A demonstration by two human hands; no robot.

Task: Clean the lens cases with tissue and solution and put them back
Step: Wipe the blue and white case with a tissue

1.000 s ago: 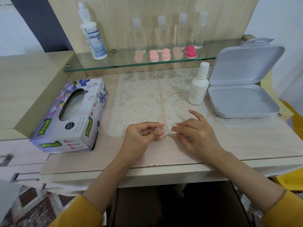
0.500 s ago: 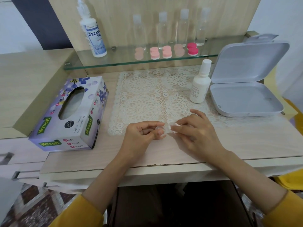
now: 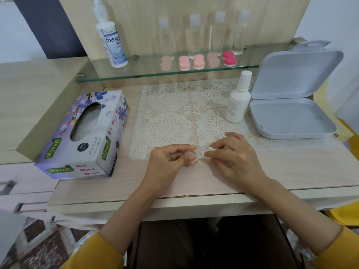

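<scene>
A pale wooden desk (image 3: 291,171) fills the view, and a glass shelf (image 3: 147,70) runs along its back at twelve o'clock. A cream lace mat (image 3: 169,117) lies at the desk's centre. At three o'clock of the mat a grey hinged box (image 3: 291,117) stands open, its lid tilted back. At nine o'clock a purple flowered tissue box (image 3: 83,136) lies at an angle, well apart from the hands.

The left hand (image 3: 167,162) and the right hand (image 3: 235,154) meet at six o'clock of the mat, over its front edge. On the shelf, a large white solution bottle (image 3: 113,41) stands at eleven o'clock, and four clear bottles (image 3: 218,33) stand in a row at twelve to one o'clock. A smaller white bottle (image 3: 238,101) stands upright on the mat at two o'clock, just beside the grey box.

In front of the clear bottles sit the light pink lens cases (image 3: 199,62), with one dark pink lens case (image 3: 229,58) at the right end of the row.

The left hand's thumb and curled fingers grip a clear lens case (image 3: 191,153) just above the desk. The right hand's fingertips pinch a small white tissue (image 3: 206,152) and hold it against the right side of that case.
</scene>
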